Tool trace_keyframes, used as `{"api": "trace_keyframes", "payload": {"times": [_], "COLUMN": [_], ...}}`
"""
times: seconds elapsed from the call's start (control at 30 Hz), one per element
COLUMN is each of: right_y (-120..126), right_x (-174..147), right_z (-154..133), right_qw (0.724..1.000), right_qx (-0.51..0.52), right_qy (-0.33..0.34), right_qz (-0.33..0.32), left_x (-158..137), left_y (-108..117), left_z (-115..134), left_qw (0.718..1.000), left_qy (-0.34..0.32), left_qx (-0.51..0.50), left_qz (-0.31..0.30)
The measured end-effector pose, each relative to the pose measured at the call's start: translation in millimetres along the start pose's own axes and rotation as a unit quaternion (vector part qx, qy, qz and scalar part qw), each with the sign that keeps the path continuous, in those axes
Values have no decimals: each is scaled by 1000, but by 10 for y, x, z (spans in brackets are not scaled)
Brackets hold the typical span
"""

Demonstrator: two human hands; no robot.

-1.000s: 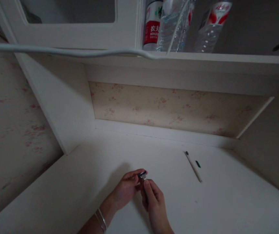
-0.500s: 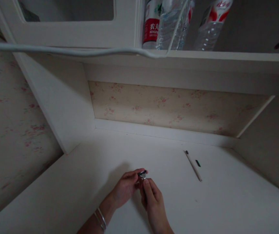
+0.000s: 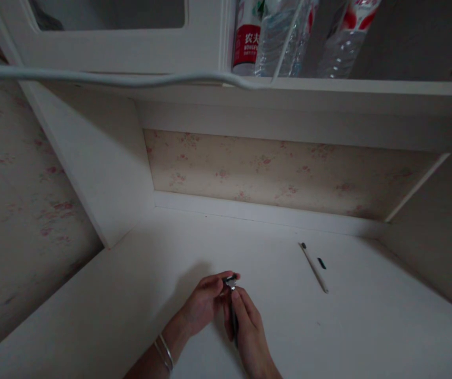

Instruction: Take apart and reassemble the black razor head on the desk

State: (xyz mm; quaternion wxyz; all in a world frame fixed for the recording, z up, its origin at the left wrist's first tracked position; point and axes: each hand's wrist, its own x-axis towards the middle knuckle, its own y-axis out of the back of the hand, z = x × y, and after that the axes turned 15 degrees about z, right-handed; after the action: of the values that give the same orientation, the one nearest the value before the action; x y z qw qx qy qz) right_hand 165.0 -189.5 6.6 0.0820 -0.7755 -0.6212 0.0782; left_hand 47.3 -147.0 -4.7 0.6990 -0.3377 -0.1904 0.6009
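Observation:
My right hand (image 3: 249, 321) is closed around the dark handle of what looks like a razor (image 3: 233, 318), held upright a little above the white desk. Its silver neck and dark crosswise head (image 3: 230, 278) show at the top. The fingers of my left hand (image 3: 204, 300) pinch that head from the left, so part of it is hidden. On the desk to the right lies a slim white stick with a dark tip (image 3: 314, 268), perhaps a toothbrush. Beside it is a small dark strip (image 3: 321, 262).
The white desk (image 3: 131, 295) is bounded by side panels and a low back board (image 3: 265, 210). Overhead, a shelf (image 3: 352, 88) holds plastic bottles (image 3: 246, 45). A thick white cable (image 3: 139, 80) crosses in front of the cabinet.
More of the dark handle now shows below the fingers of my right hand. Both hands stay in nearly the same place; the view has tilted slightly.

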Motion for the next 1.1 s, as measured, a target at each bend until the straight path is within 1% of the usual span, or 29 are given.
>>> {"api": "trace_keyframes", "payload": {"times": [0.1, 0.17, 0.37, 0.47, 0.6, 0.77, 0.93, 1.1], "right_y": [8, 7, -19, -20, -11, -24, -23, -19], "right_x": [-4, -3, 15, 24, 25, 25, 44, 31], "right_z": [3, -1, -6, 12, 23, 9, -13, -49], "right_qw": [999, 998, 994, 993, 992, 988, 984, 989], "right_qx": [13, 20, 72, 97, 105, 117, 118, 106], "right_qy": [-16, -23, -76, -74, -75, -96, -134, -102], "right_qz": [-46, -48, -17, -3, -6, -9, -4, -2], "left_x": [-8, -10, 0, 5, -2, -10, 11, 21], "left_y": [-15, -24, -24, -18, -20, -24, -16, -43], "left_z": [0, 1, -11, -21, -16, -16, -49, -30], "left_qw": [1000, 1000, 1000, 1000, 1000, 1000, 999, 998], "left_qy": [11, 10, 2, -4, -8, 1, 23, 13], "left_qx": [-6, -11, -10, -16, -18, -25, -48, -52], "left_qz": [6, 6, -8, -13, -14, -19, 12, 21]}}
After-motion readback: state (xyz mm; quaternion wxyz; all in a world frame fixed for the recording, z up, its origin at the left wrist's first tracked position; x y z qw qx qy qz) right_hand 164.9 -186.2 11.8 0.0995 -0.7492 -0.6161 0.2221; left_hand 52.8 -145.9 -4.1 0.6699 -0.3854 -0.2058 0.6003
